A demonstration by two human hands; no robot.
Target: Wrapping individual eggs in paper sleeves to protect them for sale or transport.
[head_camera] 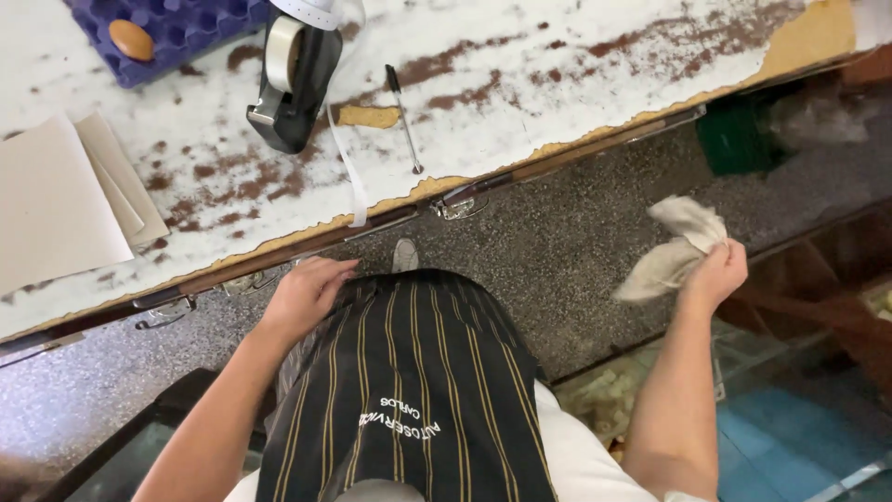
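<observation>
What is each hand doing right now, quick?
Left hand: open, fingers resting flat on the striped apron, holding nothing.
Right hand: closed, gripping a crumpled pale cloth.

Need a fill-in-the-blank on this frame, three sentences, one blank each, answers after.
1. The right hand grips a crumpled pale ____.
2. The left hand rests on the striped ____.
3. On the worn table, a pen lies to the right of the black tape ____.

Missing words: cloth; apron; dispenser.
</observation>
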